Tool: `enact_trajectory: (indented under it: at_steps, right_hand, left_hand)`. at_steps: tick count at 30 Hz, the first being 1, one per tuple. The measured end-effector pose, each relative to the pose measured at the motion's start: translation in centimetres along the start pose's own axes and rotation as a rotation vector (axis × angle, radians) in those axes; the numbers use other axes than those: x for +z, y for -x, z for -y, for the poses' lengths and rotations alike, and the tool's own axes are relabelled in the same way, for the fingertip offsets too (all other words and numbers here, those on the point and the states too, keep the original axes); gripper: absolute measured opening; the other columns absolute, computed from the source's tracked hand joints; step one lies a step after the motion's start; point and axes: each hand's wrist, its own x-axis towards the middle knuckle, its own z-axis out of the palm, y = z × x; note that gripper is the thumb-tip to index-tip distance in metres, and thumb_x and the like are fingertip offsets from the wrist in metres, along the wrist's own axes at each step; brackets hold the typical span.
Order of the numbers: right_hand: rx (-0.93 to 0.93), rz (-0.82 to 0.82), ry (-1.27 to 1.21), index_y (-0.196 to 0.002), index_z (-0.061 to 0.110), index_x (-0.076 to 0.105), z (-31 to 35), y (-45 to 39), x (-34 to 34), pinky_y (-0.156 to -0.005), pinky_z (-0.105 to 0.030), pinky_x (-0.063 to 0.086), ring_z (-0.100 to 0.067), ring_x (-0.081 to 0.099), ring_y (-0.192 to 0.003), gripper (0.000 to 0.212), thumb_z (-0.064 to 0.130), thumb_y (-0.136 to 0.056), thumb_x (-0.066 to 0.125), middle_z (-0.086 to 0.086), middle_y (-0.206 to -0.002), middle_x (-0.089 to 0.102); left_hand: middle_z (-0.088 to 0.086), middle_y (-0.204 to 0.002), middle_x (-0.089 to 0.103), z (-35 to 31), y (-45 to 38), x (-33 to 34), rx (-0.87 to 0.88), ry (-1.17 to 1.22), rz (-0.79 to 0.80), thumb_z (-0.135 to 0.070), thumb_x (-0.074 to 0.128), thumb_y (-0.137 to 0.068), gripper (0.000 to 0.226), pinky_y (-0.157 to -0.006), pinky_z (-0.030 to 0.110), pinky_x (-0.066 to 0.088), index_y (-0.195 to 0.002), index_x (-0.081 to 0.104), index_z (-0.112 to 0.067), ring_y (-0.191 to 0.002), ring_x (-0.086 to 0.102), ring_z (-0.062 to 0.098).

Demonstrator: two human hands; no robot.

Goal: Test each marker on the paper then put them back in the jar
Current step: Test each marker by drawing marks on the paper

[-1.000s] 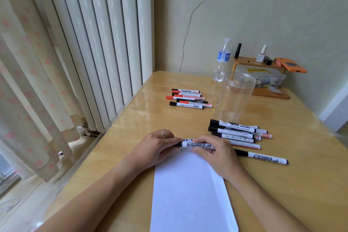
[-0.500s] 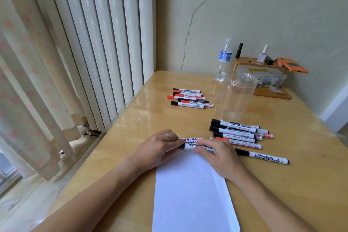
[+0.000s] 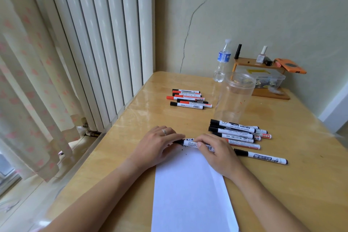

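Markers lie in two groups on the table [image 3: 131, 118], none in the jar [image 3: 235, 98], so by my judgement nearly everything remains. In the head view, the left hand [image 3: 156, 145] pinches the cap end and the right hand [image 3: 216, 150] grips the barrel of one marker [image 3: 190, 143] over the paper [image 3: 188, 194], which bears a few specks.

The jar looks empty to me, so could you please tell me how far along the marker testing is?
Done: only a few specks on the paper. In hand: both hands, left hand and right hand, hold one marker. Left: the jar holds none; two marker piles remain.
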Motion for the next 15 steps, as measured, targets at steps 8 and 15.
enact_trajectory:
  at_steps: [8, 15]
  right_hand:
    - [0.023, -0.22, 0.225, -0.105, 0.027, 0.073, -3.4, 0.3, -3.5, -0.093, -0.031, 0.04, -0.01, 0.052, -0.104, 0.018, 0.023, -0.094, 0.06, 0.015, -0.104, 0.062]
    - [0.219, -0.429, 0.367, -0.094, 0.023, 0.073, -5.9, 0.8, -3.8, -0.09, -0.047, 0.045, -0.022, 0.05, -0.098, 0.02, 0.008, -0.082, 0.07, 0.005, -0.101, 0.059]
  left_hand:
    - [-0.012, -0.12, 0.064, 0.1, -0.1, -0.2, -0.378, 0.07, -0.012, -0.052, 0.034, -0.106, 0.049, -0.099, 0.038, 0.045, -0.145, 0.051, -0.028, -0.11, 0.059, 0.007]
    - [-0.01, -0.114, 0.064, 0.0, -0.1, -0.2, -0.387, 0.062, 0.008, -0.046, 0.034, -0.107, 0.042, -0.094, 0.035, 0.047, -0.127, 0.062, -0.022, -0.107, 0.058, 0.008]
